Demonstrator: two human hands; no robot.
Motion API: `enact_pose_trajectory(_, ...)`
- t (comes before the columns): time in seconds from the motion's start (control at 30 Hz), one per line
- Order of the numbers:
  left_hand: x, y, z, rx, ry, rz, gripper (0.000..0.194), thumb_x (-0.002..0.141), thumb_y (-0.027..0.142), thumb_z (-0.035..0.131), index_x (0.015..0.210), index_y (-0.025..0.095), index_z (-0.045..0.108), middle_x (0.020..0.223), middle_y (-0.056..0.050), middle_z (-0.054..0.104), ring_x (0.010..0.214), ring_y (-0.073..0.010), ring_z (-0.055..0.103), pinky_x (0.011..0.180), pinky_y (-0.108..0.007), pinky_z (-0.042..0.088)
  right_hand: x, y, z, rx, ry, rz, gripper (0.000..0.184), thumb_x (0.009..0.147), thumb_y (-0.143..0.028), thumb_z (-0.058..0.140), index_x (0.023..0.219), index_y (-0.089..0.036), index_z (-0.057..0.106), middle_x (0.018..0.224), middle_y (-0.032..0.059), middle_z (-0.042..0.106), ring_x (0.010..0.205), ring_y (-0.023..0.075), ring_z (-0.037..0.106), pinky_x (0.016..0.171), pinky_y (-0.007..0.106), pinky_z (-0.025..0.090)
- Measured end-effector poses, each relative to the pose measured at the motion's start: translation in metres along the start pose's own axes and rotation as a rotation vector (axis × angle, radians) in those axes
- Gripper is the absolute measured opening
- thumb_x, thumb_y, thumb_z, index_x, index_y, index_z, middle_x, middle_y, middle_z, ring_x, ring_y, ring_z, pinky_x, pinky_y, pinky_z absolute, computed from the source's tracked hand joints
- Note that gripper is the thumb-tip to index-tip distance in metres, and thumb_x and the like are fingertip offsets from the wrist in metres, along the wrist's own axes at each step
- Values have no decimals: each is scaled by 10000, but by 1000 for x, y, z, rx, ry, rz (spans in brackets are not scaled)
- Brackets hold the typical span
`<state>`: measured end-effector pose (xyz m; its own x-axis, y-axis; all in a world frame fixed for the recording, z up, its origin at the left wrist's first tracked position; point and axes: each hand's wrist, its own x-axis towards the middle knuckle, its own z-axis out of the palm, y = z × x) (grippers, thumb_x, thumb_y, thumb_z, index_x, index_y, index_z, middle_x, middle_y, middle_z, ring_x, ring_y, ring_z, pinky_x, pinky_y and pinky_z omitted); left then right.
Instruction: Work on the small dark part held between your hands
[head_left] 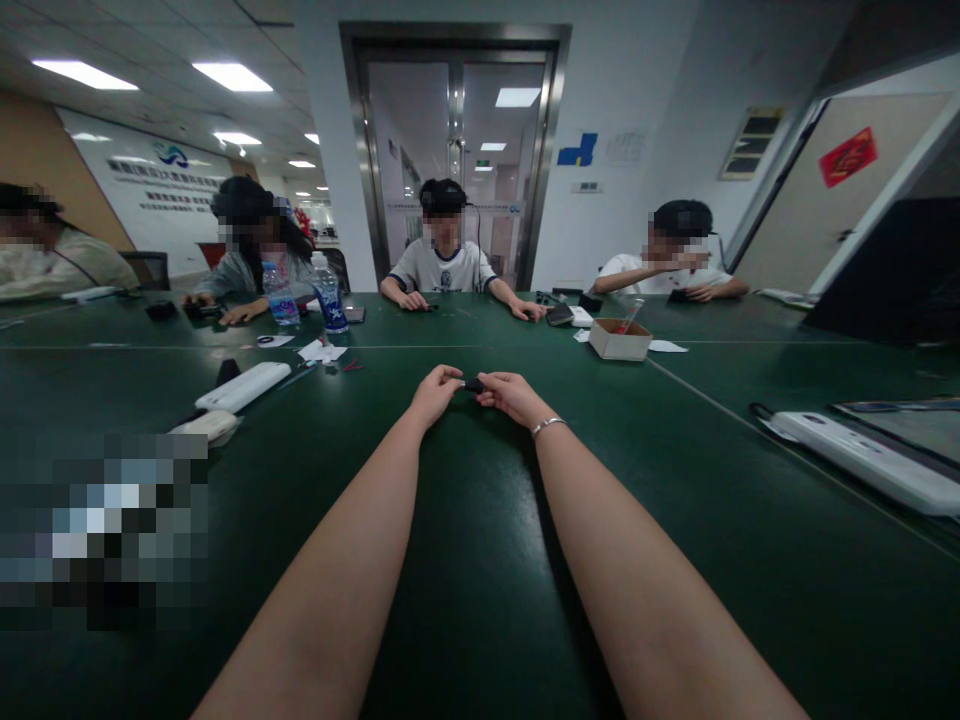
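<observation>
Over the green table (480,500), both forearms reach forward and the hands meet at a small black object (472,385). It is too small to tell its kind; a lighter bit shows at its left end. My left hand (437,393) is closed, its fingertips pinching that left end. From the other side my right hand (514,396), with a silver bracelet (548,425) at the wrist, pinches the right end between thumb and bent fingers.
White power strips (244,386) lie at left, another (862,460) at right. Two water bottles (328,295) and paper scraps stand beyond my left hand. An open cardboard box (620,340) sits at far right. Several people sit across the table, one person (442,255) directly opposite.
</observation>
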<state>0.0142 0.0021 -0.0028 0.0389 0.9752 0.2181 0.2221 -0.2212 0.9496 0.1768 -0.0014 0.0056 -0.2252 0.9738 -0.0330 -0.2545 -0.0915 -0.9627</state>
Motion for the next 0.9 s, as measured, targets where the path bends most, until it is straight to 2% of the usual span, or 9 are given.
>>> enact_pose_trajectory(0.1,0,0,0,-1,-15,-17,168,811,282,484,870,166,589,610,11,542,532,-100,473,531,-226,359,1,0,0,-2,-8,2,132,824,-143,642,723,-71,594,535,37,572,464,80,560,447,155,474)
enact_pose_trajectory(0.23,1,-1,0,35,2,-20,162,729,177,547,883,169,596,662,13,561,566,-94,482,561,-220,362,1,0,0,-12,-1,6,105,818,-137,647,752,-69,601,575,51,594,477,82,569,451,159,479)
enact_pose_trajectory(0.37,3,-4,-1,42,-27,-22,176,794,287,490,872,165,590,619,8,549,559,-109,478,559,-236,360,1,1,0,-4,-7,0,119,812,-143,657,742,-66,599,563,44,580,474,81,562,456,164,476)
enact_pose_trajectory(0.5,4,-5,-1,50,-9,-7,163,753,234,534,892,172,592,664,12,564,582,-102,493,583,-230,372,1,0,1,5,-10,-1,121,803,-140,665,735,-69,594,562,40,575,469,78,552,441,164,465)
enact_pose_trajectory(0.63,3,-5,-1,52,-32,-11,185,801,301,487,871,172,599,616,13,548,544,-108,475,563,-238,371,-1,-1,2,-2,-2,2,109,806,-133,659,739,-73,597,553,39,575,473,86,561,443,168,474)
enact_pose_trajectory(0.77,4,-6,-1,47,-8,7,171,761,262,540,894,178,608,667,11,576,585,-108,496,590,-235,382,-2,-1,2,-1,3,6,105,812,-126,653,746,-65,599,566,56,589,476,86,572,453,162,481)
enact_pose_trajectory(0.9,5,-7,-1,59,-17,21,194,792,289,498,879,168,622,665,-2,585,594,-117,506,609,-247,394,-1,-1,2,-3,-9,0,112,810,-135,659,742,-69,598,560,48,586,466,81,564,444,158,483)
